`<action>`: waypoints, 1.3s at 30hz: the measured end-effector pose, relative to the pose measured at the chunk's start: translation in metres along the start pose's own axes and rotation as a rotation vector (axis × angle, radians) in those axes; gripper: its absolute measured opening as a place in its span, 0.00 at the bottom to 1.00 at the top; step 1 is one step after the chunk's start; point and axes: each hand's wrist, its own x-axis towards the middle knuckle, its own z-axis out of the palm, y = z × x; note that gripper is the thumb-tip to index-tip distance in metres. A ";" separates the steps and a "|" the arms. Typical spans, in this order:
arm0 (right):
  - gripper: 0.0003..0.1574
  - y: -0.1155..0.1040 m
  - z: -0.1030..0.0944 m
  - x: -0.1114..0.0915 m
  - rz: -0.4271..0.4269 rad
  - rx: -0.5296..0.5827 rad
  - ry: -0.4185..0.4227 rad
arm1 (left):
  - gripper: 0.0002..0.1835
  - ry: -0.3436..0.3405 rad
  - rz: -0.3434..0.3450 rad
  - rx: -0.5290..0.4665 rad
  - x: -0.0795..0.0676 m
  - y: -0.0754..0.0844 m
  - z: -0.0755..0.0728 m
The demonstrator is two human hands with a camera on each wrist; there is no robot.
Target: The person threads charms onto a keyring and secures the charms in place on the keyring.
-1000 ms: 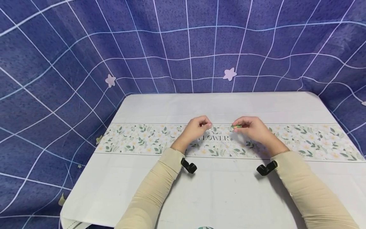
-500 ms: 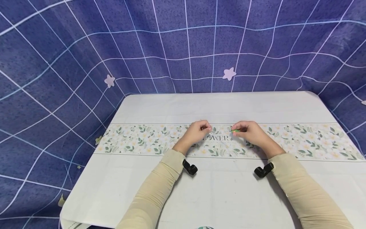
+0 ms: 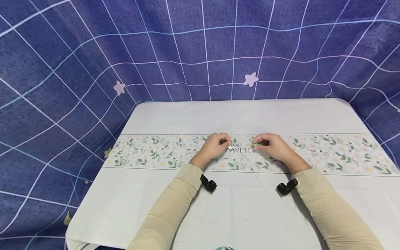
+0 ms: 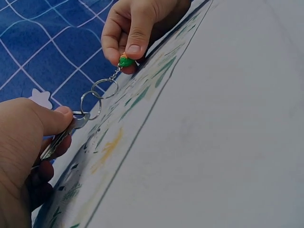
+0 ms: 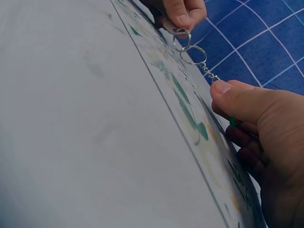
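Between thumb and fingers my left hand [image 3: 214,146] pinches a silver key [image 4: 61,138], its toothed edge showing in the left wrist view. My right hand [image 3: 274,146] pinches a small green and orange keychain charm [image 4: 126,61], partly covered by the fingers. From the charm runs a short metal chain [image 5: 209,71] to a key ring [image 5: 204,53]. A second ring [image 4: 81,100] at the key's head is linked through the first. Rings and chain stretch across the gap between my hands, over the printed word FLOWER.
A white tablecloth [image 3: 237,205] with a floral band [image 3: 337,152] covers the table. Behind it and to the left hangs a blue curtain [image 3: 175,52] with white grid lines and stars. A black wrist camera [image 3: 208,184] sits on the left cuff, another camera [image 3: 286,187] on the right.
Both hands have come slightly nearer to my body and a little lower, with the key and charm still pinched. The rings between them show more clearly now.
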 end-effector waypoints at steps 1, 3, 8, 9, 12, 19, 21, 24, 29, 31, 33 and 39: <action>0.10 0.000 0.000 0.000 -0.007 -0.004 0.000 | 0.07 0.000 0.002 0.006 0.000 0.000 0.000; 0.10 0.001 0.001 0.000 -0.015 -0.014 0.001 | 0.07 0.003 0.013 0.024 0.000 -0.002 0.001; 0.11 0.003 0.002 -0.002 -0.034 -0.015 -0.008 | 0.07 0.009 0.054 0.087 0.001 -0.004 0.003; 0.11 0.003 0.003 -0.002 -0.040 -0.015 -0.010 | 0.06 0.008 0.061 0.100 0.002 -0.004 0.004; 0.11 0.004 0.003 -0.002 -0.058 -0.019 -0.014 | 0.06 0.005 0.072 0.129 0.002 -0.005 0.004; 0.11 0.004 0.004 -0.002 -0.134 -0.045 -0.001 | 0.06 0.001 0.088 0.190 0.001 -0.007 0.005; 0.11 0.004 0.004 -0.002 -0.148 -0.062 -0.001 | 0.05 0.003 0.100 0.202 0.002 -0.007 0.005; 0.11 0.005 0.004 -0.002 -0.162 -0.081 -0.002 | 0.05 0.002 0.111 0.220 0.002 -0.009 0.006; 0.12 0.006 0.004 -0.001 -0.176 -0.077 -0.009 | 0.05 -0.004 0.107 0.243 0.003 -0.010 0.006; 0.13 0.007 0.004 -0.001 -0.181 -0.072 -0.010 | 0.05 -0.005 0.106 0.246 0.003 -0.010 0.007; 0.13 0.008 0.004 -0.001 -0.198 -0.074 -0.009 | 0.05 -0.006 0.105 0.244 0.003 -0.010 0.007; 0.12 0.012 0.005 -0.001 -0.240 -0.083 0.001 | 0.04 -0.008 0.092 0.237 0.001 -0.010 0.007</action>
